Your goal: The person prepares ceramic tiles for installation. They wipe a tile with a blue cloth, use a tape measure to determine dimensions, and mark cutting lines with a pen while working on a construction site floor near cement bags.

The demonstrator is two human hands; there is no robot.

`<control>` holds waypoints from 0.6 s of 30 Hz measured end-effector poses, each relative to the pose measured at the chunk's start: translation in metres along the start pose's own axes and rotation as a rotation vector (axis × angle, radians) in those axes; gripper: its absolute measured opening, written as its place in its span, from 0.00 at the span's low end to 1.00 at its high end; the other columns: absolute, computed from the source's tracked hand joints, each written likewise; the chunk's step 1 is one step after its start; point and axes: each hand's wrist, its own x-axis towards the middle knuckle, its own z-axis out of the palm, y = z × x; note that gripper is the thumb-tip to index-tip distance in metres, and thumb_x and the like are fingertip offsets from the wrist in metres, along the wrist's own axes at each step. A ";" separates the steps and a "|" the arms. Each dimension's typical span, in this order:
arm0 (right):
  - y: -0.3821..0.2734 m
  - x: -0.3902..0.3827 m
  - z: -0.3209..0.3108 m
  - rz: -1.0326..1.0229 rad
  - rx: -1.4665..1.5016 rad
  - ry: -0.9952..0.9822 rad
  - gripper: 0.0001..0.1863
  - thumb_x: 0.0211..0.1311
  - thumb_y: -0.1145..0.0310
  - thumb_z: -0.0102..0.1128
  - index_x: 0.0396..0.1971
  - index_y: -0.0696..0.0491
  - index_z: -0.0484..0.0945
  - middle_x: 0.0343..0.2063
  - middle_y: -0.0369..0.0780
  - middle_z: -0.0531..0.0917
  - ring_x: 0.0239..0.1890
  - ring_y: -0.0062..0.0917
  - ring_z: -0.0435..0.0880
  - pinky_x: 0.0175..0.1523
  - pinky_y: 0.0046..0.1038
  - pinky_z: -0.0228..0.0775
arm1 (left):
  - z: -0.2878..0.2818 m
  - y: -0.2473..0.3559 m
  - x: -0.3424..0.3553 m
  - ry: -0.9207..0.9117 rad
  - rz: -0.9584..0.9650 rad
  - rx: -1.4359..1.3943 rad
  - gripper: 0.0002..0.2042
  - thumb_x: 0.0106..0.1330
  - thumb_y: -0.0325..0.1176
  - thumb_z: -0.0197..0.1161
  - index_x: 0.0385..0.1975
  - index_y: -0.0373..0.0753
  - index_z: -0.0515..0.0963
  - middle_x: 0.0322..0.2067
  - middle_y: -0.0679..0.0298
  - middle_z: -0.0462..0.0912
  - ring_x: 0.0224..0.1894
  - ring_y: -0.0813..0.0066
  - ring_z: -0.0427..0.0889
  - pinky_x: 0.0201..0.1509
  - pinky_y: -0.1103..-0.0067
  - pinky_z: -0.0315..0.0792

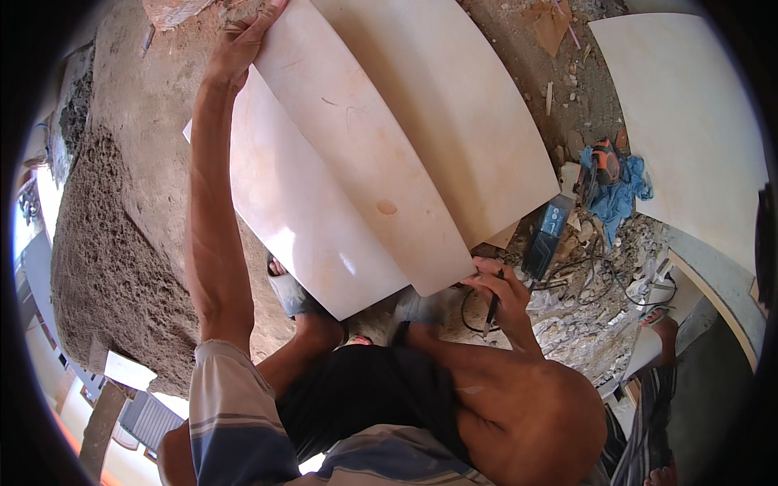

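A narrow strip of pale, glossy tile (365, 138) lies lengthwise over a larger tile (300, 202), which shows along its left side. Another large pale tile (470, 105) extends to the right of the strip. My left hand (235, 50) is closed on the strip's far end, its arm stretched out. At the near right corner my right hand (509, 300) touches the strip with its fingertips. A dark pen (493, 304) is held in that same hand, pointing down. The near edges of the tiles are above my sandalled feet (296, 293).
To the right are an orange and black tool (605, 164) on a blue plastic bag (622, 198), a blue box (548, 231), cables and rubble. Another big tile (681, 105) stands beyond. Sand (113, 259) is heaped at left. Another person's foot (664, 330) shows at lower right.
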 end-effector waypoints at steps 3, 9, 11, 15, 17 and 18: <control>0.001 0.007 -0.007 0.013 -0.035 0.015 0.20 0.58 0.87 0.76 0.48 0.56 0.81 0.58 0.53 0.83 0.55 0.41 0.91 0.52 0.34 0.91 | 0.041 0.041 -0.026 0.054 0.091 -0.073 0.19 0.79 0.47 0.67 0.51 0.35 0.87 0.44 0.64 0.90 0.44 0.74 0.86 0.49 0.76 0.80; 0.007 0.018 -0.018 0.095 -0.021 -0.031 0.15 0.60 0.90 0.74 0.42 0.58 0.81 0.55 0.55 0.85 0.59 0.45 0.89 0.60 0.38 0.90 | 0.054 0.030 -0.016 0.214 0.078 0.082 0.20 0.80 0.50 0.65 0.37 0.39 0.92 0.31 0.75 0.88 0.30 0.84 0.82 0.34 0.79 0.74; 0.010 0.022 -0.020 0.100 -0.022 -0.060 0.17 0.58 0.89 0.75 0.42 0.57 0.80 0.54 0.54 0.86 0.59 0.44 0.89 0.58 0.38 0.91 | 0.062 0.025 -0.021 0.265 0.254 -0.017 0.21 0.80 0.51 0.64 0.37 0.39 0.92 0.31 0.75 0.88 0.31 0.84 0.82 0.34 0.79 0.74; 0.024 0.034 -0.036 -0.056 -0.234 -0.058 0.21 0.54 0.85 0.81 0.43 0.54 0.80 0.50 0.48 0.89 0.55 0.41 0.91 0.54 0.37 0.92 | 0.049 0.020 -0.004 0.118 -0.013 0.076 0.18 0.80 0.49 0.65 0.44 0.39 0.92 0.36 0.73 0.90 0.36 0.83 0.83 0.40 0.79 0.77; 0.027 0.047 -0.040 -0.159 -0.377 -0.042 0.21 0.53 0.82 0.83 0.44 0.51 0.82 0.48 0.42 0.90 0.51 0.38 0.93 0.53 0.35 0.92 | 0.060 0.014 0.000 0.142 0.158 0.033 0.17 0.81 0.47 0.65 0.49 0.39 0.90 0.42 0.71 0.90 0.41 0.82 0.84 0.47 0.79 0.79; 0.030 0.047 -0.040 -0.172 -0.388 -0.030 0.22 0.52 0.81 0.84 0.44 0.51 0.82 0.47 0.40 0.90 0.51 0.37 0.93 0.52 0.34 0.92 | 0.067 0.011 0.002 0.154 0.245 0.008 0.17 0.81 0.46 0.64 0.52 0.39 0.90 0.45 0.70 0.90 0.44 0.82 0.85 0.50 0.79 0.79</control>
